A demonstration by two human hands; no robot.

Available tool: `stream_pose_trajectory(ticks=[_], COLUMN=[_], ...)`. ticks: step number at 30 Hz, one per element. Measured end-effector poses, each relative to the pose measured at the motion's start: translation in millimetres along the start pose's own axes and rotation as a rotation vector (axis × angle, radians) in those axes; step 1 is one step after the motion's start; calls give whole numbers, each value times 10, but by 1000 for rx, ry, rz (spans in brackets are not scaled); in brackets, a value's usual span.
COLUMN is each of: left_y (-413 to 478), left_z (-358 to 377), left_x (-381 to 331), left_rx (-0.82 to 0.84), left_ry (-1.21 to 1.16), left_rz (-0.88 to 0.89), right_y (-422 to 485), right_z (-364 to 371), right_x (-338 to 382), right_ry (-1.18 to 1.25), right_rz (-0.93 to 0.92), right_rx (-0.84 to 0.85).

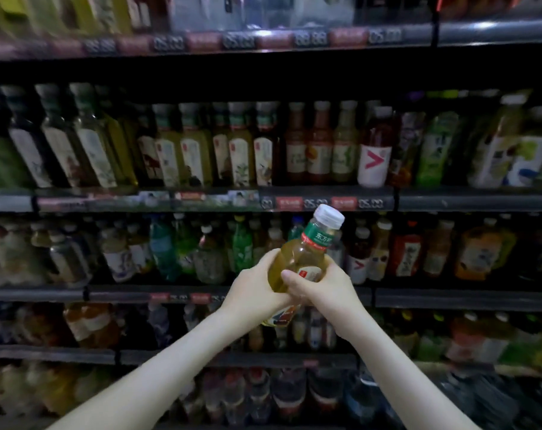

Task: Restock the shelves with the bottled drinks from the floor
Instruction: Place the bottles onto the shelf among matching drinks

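A bottle of yellow-green tea (306, 252) with a white cap and green neck band is held up in front of the shelves, tilted to the right. My left hand (257, 287) wraps its left side and my right hand (319, 290) grips its label from the right. Both hands cover much of the lower body. Behind it, at about eye level, stands a row of similar tea bottles (238, 147) on a dark shelf (325, 193). The floor is not in view.
Several dark shelves (449, 297) run across the view, packed with bottled drinks. Price tags (313, 202) line the shelf edges. A white bottle with a red arrow mark (374, 150) stands right of centre. Lower shelves hold more bottles (263, 395).
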State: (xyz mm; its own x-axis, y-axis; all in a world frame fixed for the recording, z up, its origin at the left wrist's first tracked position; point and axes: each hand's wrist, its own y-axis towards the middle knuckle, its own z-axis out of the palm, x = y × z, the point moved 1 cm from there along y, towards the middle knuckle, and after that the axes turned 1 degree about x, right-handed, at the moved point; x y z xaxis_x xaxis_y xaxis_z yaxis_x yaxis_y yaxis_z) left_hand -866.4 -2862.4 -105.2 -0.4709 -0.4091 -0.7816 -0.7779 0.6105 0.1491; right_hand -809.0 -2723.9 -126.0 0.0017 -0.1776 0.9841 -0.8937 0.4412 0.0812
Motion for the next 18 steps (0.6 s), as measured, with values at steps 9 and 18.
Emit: stream_pose_trajectory(ticks=[9, 18], left_y=[876, 1458], left_z=[-1366, -1418], left_x=[624, 714], left_rx=[-42, -500], left_ry=[242, 470], left_rz=[284, 596], right_y=[859, 1473], right_z=[886, 1269], right_x=[603, 918], right_ry=[-19, 77], right_rz=[-204, -458], right_rx=[-165, -290])
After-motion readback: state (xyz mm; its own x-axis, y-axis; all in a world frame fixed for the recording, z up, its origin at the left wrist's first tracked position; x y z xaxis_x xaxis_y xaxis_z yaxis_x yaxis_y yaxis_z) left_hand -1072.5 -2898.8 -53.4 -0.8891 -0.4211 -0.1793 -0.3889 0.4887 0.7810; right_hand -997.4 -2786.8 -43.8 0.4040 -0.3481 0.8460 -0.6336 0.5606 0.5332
